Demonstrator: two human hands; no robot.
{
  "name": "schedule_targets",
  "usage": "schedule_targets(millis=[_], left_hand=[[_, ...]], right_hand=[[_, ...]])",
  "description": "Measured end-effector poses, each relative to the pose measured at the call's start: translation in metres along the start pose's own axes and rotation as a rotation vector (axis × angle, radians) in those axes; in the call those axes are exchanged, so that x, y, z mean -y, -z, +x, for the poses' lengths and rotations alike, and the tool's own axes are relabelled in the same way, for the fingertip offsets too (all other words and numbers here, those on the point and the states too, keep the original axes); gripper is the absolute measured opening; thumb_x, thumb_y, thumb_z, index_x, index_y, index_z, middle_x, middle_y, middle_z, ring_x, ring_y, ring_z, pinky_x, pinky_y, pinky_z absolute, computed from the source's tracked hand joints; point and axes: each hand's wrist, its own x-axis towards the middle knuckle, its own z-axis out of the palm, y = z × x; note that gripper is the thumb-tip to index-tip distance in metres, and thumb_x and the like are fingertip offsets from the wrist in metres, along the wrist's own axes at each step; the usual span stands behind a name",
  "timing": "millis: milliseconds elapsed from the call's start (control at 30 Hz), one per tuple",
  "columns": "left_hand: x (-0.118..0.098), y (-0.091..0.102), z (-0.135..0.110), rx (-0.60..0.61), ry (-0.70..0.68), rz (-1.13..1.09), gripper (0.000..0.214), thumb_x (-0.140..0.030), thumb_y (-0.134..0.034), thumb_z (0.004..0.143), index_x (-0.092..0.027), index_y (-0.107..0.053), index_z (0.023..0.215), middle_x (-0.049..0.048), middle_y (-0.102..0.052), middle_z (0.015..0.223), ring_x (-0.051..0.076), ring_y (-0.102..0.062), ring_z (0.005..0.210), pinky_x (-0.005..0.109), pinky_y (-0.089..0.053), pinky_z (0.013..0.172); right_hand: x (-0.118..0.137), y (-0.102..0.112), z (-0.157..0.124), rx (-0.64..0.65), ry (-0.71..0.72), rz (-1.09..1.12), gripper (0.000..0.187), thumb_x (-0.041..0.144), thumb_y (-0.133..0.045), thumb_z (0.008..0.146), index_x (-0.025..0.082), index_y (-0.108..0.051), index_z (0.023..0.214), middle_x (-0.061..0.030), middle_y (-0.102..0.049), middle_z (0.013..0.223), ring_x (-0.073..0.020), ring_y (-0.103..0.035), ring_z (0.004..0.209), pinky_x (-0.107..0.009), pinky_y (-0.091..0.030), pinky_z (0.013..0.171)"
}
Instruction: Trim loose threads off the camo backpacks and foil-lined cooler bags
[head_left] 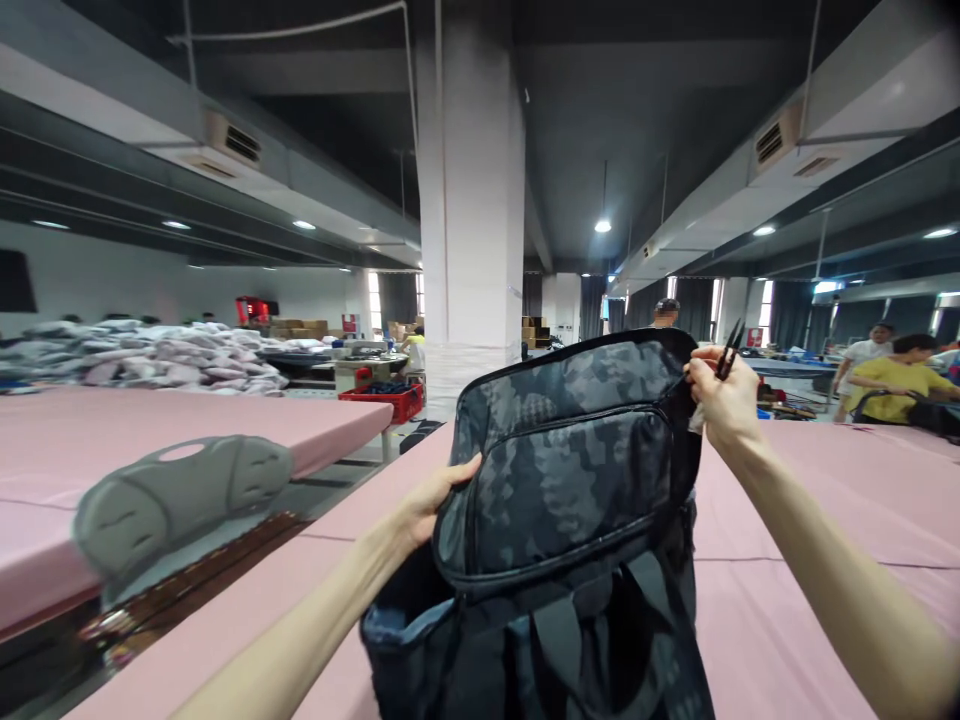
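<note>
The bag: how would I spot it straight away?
Find the tall white pillar, then the near pink table before it. The bag is there, between left hand and right hand, its dark camouflage print standing out against plain pink.

A boxy black fabric bag (457, 665) with webbing handles (559, 640) is held upright at the pink-covered tabletop (862, 480), to the right of its left edge; the base is cut off by the frame. Its rounded flap (570, 490), patterned in dark grey and black camouflage and edged in black, is raised and tilted, its right side higher. A curved zip is set across the flap. At the left, a blue-grey lining (409, 625) is exposed. A slim black two-pronged tool (724, 366) is held, prongs upward, just beside the flap's upper right corner.
</note>
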Motion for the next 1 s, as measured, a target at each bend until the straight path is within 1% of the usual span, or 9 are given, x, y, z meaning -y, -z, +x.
schedule_targets(millis=[133,300,367,500,533,600,667,800,1000], left_hand=[[0.0,-0.004,0.007,0.037,0.128,0.073,0.019,-0.022,-0.067,0.073,-0.015,-0.064,0.09,0.0103,-0.071,0.071,0.026,-0.068,0.067,0.042,-0.056,0.071],[-0.01,-0.017,0.004,-0.04,-0.032,0.25,0.031,-0.027,-0.072,0.067,-0.014,-0.062,0.092,0.0142,-0.07,0.085,0.026,-0.067,0.08,0.041,-0.054,0.077],[-0.018,-0.024,-0.001,-0.166,-0.277,0.435,0.044,-0.03,-0.074,0.064,-0.014,-0.058,0.102,0.0156,-0.066,0.1,0.028,-0.063,0.094,0.043,-0.049,0.086],[-0.03,-0.06,-0.015,-0.591,-1.208,0.884,0.06,-0.028,-0.074,0.065,-0.019,-0.049,0.118,0.0138,-0.048,0.129,0.03,-0.036,0.127,0.046,-0.027,0.106],[-0.031,-0.074,-0.017,-0.591,-1.402,1.016,0.054,-0.027,-0.071,0.068,-0.021,-0.051,0.117,0.012,-0.047,0.129,0.029,-0.033,0.129,0.047,-0.024,0.107],[-0.029,-0.108,-0.019,-0.39,-1.62,1.317,0.032,-0.025,-0.064,0.076,-0.025,-0.058,0.108,0.0077,-0.052,0.124,0.027,-0.035,0.126,0.047,-0.023,0.106],[-0.028,-0.143,-0.016,-0.148,-1.626,1.572,0.022,-0.025,-0.06,0.08,-0.026,-0.061,0.101,0.0058,-0.053,0.123,0.027,-0.039,0.122,0.046,-0.027,0.101],[-0.028,-0.186,-0.004,-0.053,-1.361,1.74,0.05,-0.038,-0.065,0.075,-0.022,-0.05,0.12,0.0115,-0.04,0.135,0.029,-0.042,0.115,0.043,-0.037,0.091],[-0.032,-0.184,-0.003,0.084,-1.276,1.829,0.02,-0.038,-0.062,0.078,-0.023,-0.065,0.091,0.0044,-0.057,0.103,0.022,-0.048,0.097,0.035,-0.038,0.083]], right_hand=[[0.003,0.024,-0.005,0.0,-0.082,0.079,0.025,0.031,-0.065,0.055,0.018,-0.054,0.073,0.0019,-0.054,0.06,-0.0085,-0.044,0.049,-0.019,-0.027,0.039],[0.006,0.033,-0.01,0.033,-0.046,0.111,0.024,0.032,-0.067,0.057,0.018,-0.056,0.074,0.0007,-0.054,0.063,-0.0081,-0.045,0.051,-0.018,-0.027,0.038],[0.005,0.035,-0.009,0.046,-0.053,0.125,0.024,0.032,-0.068,0.058,0.019,-0.056,0.073,0.0006,-0.054,0.064,-0.0079,-0.044,0.05,-0.018,-0.026,0.038],[0.003,0.035,-0.01,0.096,-0.083,0.145,0.026,0.035,-0.07,0.058,0.019,-0.057,0.074,0.0004,-0.054,0.064,-0.0073,-0.043,0.049,-0.018,-0.025,0.037],[0.004,0.034,-0.012,0.117,-0.091,0.151,0.027,0.036,-0.07,0.058,0.019,-0.057,0.074,0.0005,-0.054,0.064,-0.0071,-0.043,0.049,-0.018,-0.025,0.037],[0.008,0.033,-0.015,0.16,-0.101,0.174,0.028,0.036,-0.072,0.058,0.018,-0.058,0.073,0.0005,-0.054,0.064,-0.0064,-0.042,0.048,-0.018,-0.025,0.037],[0.012,0.034,-0.017,0.193,-0.1,0.201,0.028,0.036,-0.073,0.058,0.018,-0.059,0.074,0.0003,-0.055,0.064,-0.0059,-0.042,0.047,-0.018,-0.025,0.037],[0.015,0.047,-0.017,0.233,-0.096,0.195,0.026,0.036,-0.074,0.061,0.019,-0.061,0.076,-0.0009,-0.058,0.068,-0.0067,-0.045,0.049,-0.018,-0.027,0.037],[0.005,0.067,-0.019,0.25,-0.137,0.197,0.026,0.037,-0.074,0.061,0.019,-0.061,0.076,0.0002,-0.057,0.066,-0.0047,-0.038,0.042,-0.019,-0.023,0.035]])
